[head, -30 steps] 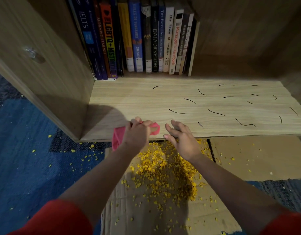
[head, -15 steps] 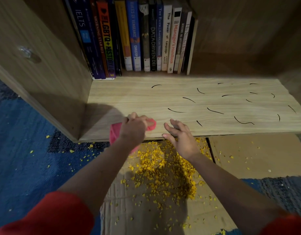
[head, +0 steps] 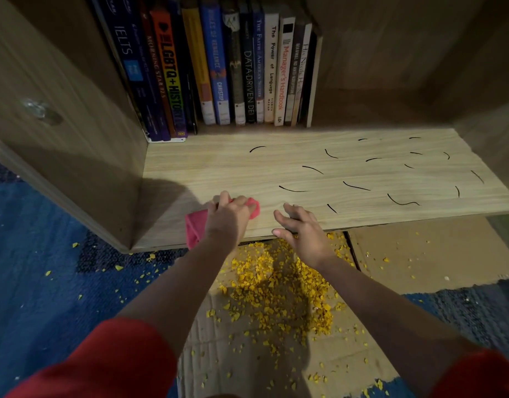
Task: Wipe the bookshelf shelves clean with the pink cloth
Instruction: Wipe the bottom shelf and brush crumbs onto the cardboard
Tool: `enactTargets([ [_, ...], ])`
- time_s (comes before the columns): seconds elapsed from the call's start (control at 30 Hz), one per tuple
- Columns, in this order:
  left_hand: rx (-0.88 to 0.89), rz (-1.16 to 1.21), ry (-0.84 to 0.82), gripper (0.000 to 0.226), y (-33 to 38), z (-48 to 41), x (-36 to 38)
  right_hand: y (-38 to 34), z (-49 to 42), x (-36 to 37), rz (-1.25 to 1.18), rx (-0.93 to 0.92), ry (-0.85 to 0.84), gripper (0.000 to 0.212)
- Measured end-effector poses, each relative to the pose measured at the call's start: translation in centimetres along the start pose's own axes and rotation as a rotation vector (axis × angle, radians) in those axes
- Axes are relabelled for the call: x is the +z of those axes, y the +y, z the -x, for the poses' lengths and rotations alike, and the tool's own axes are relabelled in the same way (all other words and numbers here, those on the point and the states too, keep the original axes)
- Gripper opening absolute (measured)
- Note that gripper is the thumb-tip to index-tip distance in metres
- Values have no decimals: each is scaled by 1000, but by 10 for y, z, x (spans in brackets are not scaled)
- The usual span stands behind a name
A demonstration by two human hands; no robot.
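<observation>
A light wooden shelf board (head: 218, 168) lies low in the bookshelf, with several black curved marks (head: 355, 186) across its right half. My left hand (head: 228, 221) presses the pink cloth (head: 194, 225) onto the board's front edge, left of centre; the cloth's left end hangs over the edge. My right hand (head: 300, 228) rests beside it on the front edge, fingers spread, holding nothing.
A row of upright books (head: 218, 67) stands at the back left of the shelf. The bookshelf's side panel (head: 61, 110) rises on the left. Yellow crumbs (head: 276, 288) are heaped on cardboard (head: 419, 254) on the blue carpet (head: 32, 282) below the shelf edge.
My left hand with the cloth has slid slightly left along the front edge. My right hand has stayed in about the same place.
</observation>
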State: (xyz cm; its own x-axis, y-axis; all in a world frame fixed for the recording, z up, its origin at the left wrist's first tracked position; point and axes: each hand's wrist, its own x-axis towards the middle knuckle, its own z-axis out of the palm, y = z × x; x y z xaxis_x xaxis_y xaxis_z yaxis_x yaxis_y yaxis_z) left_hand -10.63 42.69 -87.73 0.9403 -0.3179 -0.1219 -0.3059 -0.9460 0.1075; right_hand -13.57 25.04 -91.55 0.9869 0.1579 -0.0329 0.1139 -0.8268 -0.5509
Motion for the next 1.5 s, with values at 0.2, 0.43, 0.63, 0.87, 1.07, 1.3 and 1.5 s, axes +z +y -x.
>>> enactTargets([
  [0.2, -48, 34, -46, 57, 9, -12, -4, -5, -3, -3, 148, 12, -81, 45],
  [0.43, 3, 74, -27, 52, 27, 22, 7, -12, -7, -12, 208, 54, -166, 46],
  [0.63, -30, 29, -17, 54, 18, 10, 7, -10, -9, -9, 155, 43, -154, 45],
  [0.87, -300, 142, -43, 55, 42, 7, 4, 4, -5, -17, 92, -47, -183, 45],
  [1.07, -314, 125, -153, 44, 55, 11, -10, 7, -6, -30, 116, -120, -268, 45],
  [1.3, -481, 286, -203, 29, 72, -7, -20, 9, 1, -38, 190, -85, -270, 54],
  [1.5, -452, 234, -171, 46, 88, -14, -9, 22, 3, -49, -1, -74, -279, 48],
])
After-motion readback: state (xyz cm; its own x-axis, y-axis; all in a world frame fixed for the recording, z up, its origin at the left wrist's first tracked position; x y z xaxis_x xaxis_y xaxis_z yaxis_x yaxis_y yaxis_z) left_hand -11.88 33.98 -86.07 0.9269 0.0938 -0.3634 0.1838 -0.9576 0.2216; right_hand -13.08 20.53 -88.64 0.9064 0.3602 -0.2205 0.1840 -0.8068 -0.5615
